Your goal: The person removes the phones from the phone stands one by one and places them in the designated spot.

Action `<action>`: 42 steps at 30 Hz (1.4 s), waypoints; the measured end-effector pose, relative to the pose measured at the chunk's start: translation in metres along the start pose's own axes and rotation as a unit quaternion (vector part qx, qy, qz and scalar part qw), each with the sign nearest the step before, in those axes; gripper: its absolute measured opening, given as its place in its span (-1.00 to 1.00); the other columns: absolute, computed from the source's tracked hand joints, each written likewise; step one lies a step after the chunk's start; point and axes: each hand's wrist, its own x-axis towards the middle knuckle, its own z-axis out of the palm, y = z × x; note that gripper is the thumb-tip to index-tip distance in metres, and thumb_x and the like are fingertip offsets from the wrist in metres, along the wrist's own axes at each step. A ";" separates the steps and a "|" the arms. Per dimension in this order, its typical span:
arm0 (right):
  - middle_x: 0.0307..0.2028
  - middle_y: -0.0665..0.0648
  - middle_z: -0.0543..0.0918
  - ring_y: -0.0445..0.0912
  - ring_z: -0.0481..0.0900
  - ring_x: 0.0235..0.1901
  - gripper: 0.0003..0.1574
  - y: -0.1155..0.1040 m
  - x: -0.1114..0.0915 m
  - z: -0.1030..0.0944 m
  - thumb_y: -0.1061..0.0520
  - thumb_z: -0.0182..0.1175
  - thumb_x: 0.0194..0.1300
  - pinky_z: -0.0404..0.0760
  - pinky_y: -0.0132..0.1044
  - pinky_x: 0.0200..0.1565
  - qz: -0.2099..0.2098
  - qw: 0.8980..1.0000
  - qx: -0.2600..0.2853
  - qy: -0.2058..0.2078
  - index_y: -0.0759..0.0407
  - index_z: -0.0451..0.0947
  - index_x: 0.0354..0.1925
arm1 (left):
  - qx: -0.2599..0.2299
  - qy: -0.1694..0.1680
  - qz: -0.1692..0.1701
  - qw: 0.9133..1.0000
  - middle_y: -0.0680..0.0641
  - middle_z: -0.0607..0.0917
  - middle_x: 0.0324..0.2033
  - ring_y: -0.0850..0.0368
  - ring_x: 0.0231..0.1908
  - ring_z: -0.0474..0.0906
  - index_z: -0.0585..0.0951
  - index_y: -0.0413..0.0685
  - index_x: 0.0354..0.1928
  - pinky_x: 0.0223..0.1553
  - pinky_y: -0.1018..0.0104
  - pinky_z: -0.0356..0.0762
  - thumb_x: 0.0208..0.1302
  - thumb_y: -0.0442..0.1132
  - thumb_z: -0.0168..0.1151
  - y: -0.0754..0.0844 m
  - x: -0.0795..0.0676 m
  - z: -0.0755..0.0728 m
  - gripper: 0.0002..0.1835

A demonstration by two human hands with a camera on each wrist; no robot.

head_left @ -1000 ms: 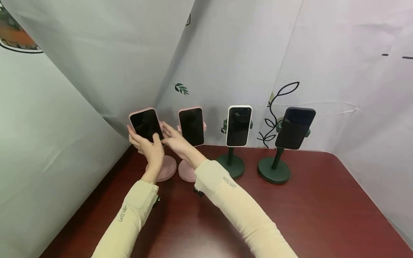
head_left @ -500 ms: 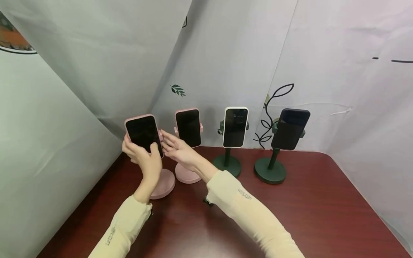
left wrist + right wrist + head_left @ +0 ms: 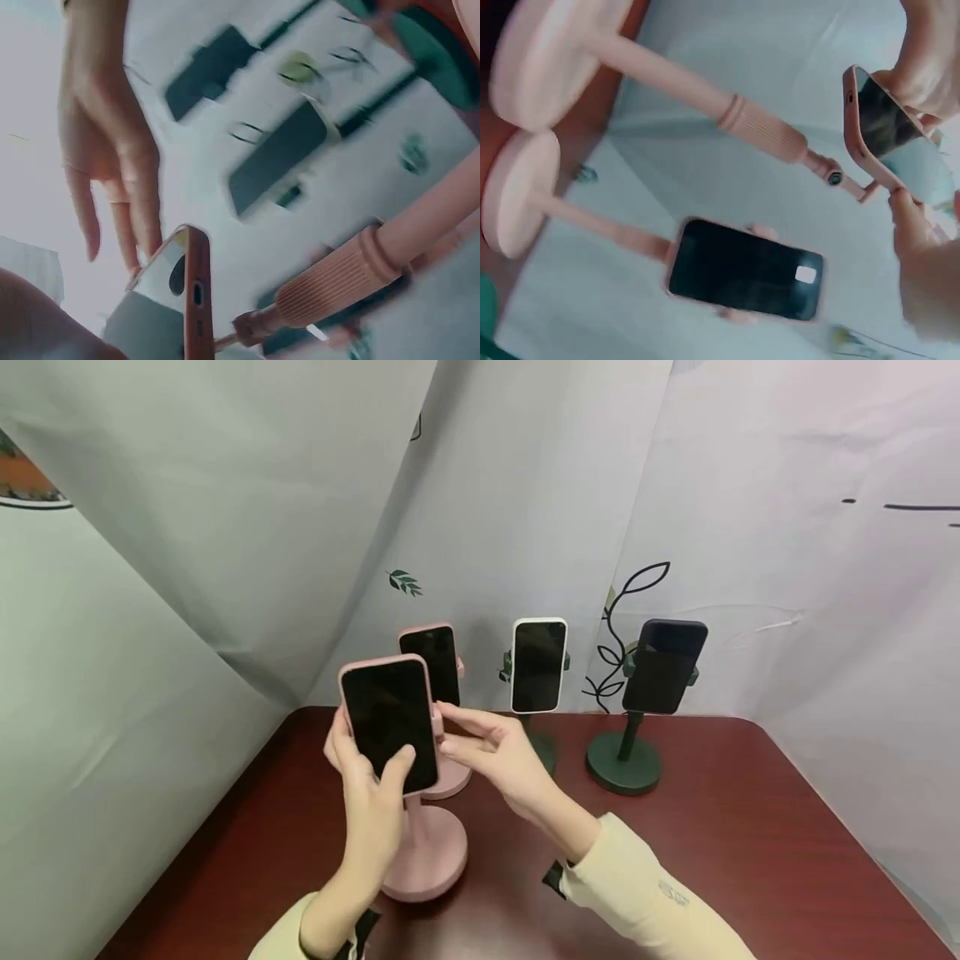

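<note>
In the head view my left hand (image 3: 371, 814) grips a pink-cased phone (image 3: 386, 718), thumb lying across the dark screen and fingers round its left side. The phone sits in a pink phone stand (image 3: 427, 856) with a round base and a short post. My right hand (image 3: 517, 768) holds the pink clamp (image 3: 438, 724) at the phone's right edge between thumb and fingers. The ribbed stand post (image 3: 765, 135) shows in the right wrist view, slanting up to this phone. From the left wrist, the phone's pink side edge (image 3: 199, 292) appears close up.
Behind stands a second pink phone (image 3: 438, 656) on a pink stand, partly covered. Farther right are a white phone (image 3: 538, 664) and a dark phone (image 3: 663, 664) on green stands. The dark red table (image 3: 712, 843) meets a pale fabric wall (image 3: 525, 485) at the back.
Both hands have brought the held phone and its pink stand nearer and to the right. It now overlaps the second pink phone in view. The other stands keep their places.
</note>
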 end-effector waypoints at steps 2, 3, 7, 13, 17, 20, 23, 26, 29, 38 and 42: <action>0.14 0.33 0.53 -0.24 0.66 -0.12 -0.44 -0.004 -0.011 -0.004 0.30 0.24 0.19 0.61 -0.32 -0.06 -0.028 0.998 -0.030 0.045 0.37 0.44 0.17 | -0.032 -0.028 -0.003 0.999 -0.04 -0.04 0.31 0.18 0.18 0.26 -0.07 -0.08 0.44 0.05 0.57 0.36 0.19 -0.43 0.01 0.005 -0.011 0.007 -0.21; 0.05 0.38 0.58 -0.27 0.67 -0.19 -0.48 -0.005 -0.016 -0.006 0.33 0.24 0.18 0.64 -0.32 -0.12 -0.045 0.996 -0.049 0.064 0.41 0.46 0.13 | -0.040 -0.044 -0.003 0.998 -0.04 -0.06 0.32 0.20 0.18 0.27 -0.07 -0.09 0.43 0.04 0.58 0.38 0.20 -0.44 0.01 0.006 -0.016 0.010 -0.21; -0.27 0.38 0.66 -0.35 0.63 -0.36 -0.60 -0.006 -0.037 -0.013 0.41 0.23 0.15 0.68 -0.31 -0.28 -0.111 0.980 -0.125 0.110 0.49 0.53 0.00 | -0.046 -0.107 0.004 0.993 0.00 -0.10 0.33 0.26 0.18 0.30 -0.10 -0.06 0.43 0.04 0.53 0.45 0.26 -0.47 -0.02 0.003 -0.035 0.020 -0.23; -0.12 -0.07 0.67 -0.35 0.61 -0.35 -0.61 -0.003 -0.062 -0.025 0.47 0.21 0.12 0.63 -0.44 -0.32 -0.227 0.949 -0.160 0.147 0.29 0.61 -0.05 | -0.008 -0.106 0.126 0.986 0.09 0.18 0.37 0.37 0.21 0.31 0.09 -0.18 0.42 0.05 0.57 0.44 0.35 -0.54 -0.11 -0.013 -0.045 0.027 -0.39; -0.04 -0.12 0.66 -0.34 0.62 -0.29 -0.52 -0.005 -0.069 -0.035 0.52 0.18 0.11 0.59 -0.54 -0.25 -0.267 0.937 -0.155 0.163 0.16 0.62 -0.05 | -0.024 -0.075 0.184 0.980 0.20 0.43 0.26 0.39 0.19 0.41 0.33 -0.42 0.25 0.09 0.59 0.41 0.29 -0.60 -0.04 -0.022 -0.044 0.033 -0.53; -0.04 -0.09 0.66 -0.34 0.61 -0.29 -0.52 -0.007 -0.071 -0.041 0.55 0.18 0.09 0.58 -0.56 -0.23 -0.277 0.928 -0.174 0.177 0.20 0.62 -0.05 | -0.058 -0.091 0.176 0.978 0.27 0.49 0.18 0.39 0.14 0.46 0.36 -0.50 0.21 0.08 0.60 0.41 0.29 -0.58 -0.02 -0.027 -0.039 0.039 -0.58; -0.03 -0.09 0.64 -0.34 0.59 -0.32 -0.57 -0.007 -0.074 -0.047 0.56 0.18 0.08 0.57 -0.58 -0.26 -0.277 0.917 -0.212 0.194 0.28 0.60 -0.08 | -0.068 -0.118 0.156 0.978 0.33 0.51 0.11 0.42 0.09 0.47 0.35 -0.48 0.21 0.05 0.59 0.44 0.33 -0.53 -0.04 -0.034 -0.031 0.045 -0.60; -0.02 -0.18 0.60 -0.36 0.56 -0.35 -0.64 -0.005 -0.077 -0.051 0.54 0.17 0.10 0.55 -0.58 -0.30 -0.260 0.910 -0.250 0.203 0.39 0.55 -0.09 | -0.067 -0.140 0.144 0.977 0.36 0.50 0.10 0.45 0.06 0.46 0.35 -0.51 0.19 0.03 0.58 0.47 0.34 -0.52 -0.04 -0.042 -0.027 0.048 -0.61; -0.01 -0.24 0.55 -0.37 0.54 -0.36 -0.68 -0.001 -0.082 -0.056 0.53 0.14 0.15 0.54 -0.57 -0.33 -0.238 0.913 -0.266 0.198 0.44 0.50 -0.09 | -0.057 -0.155 0.142 0.976 0.24 0.53 0.03 0.44 -0.21 0.50 0.37 -0.49 0.18 -0.23 0.60 0.53 0.32 -0.55 -0.04 -0.049 -0.026 0.052 -0.62; -0.05 -0.23 0.53 -0.37 0.53 -0.35 -0.66 0.008 -0.088 -0.070 0.54 0.12 0.15 0.54 -0.56 -0.35 -0.239 0.907 -0.284 0.199 0.43 0.47 -0.07 | -0.061 -0.198 0.198 0.958 -0.17 0.47 -0.07 0.41 -0.20 0.38 0.38 -0.49 0.15 -0.27 0.58 0.46 0.26 -0.62 -0.03 -0.066 -0.022 0.059 -0.61; -0.05 -0.18 0.53 -0.33 0.54 -0.28 -0.69 0.010 -0.090 -0.074 0.47 0.14 0.20 0.55 -0.55 -0.34 -0.236 0.899 -0.307 0.203 0.39 0.48 -0.06 | -0.049 -0.204 0.238 0.948 -0.21 0.43 0.11 0.30 0.11 0.40 0.47 -0.42 0.00 0.05 0.55 0.45 0.22 -0.61 0.03 -0.074 -0.015 0.059 -0.71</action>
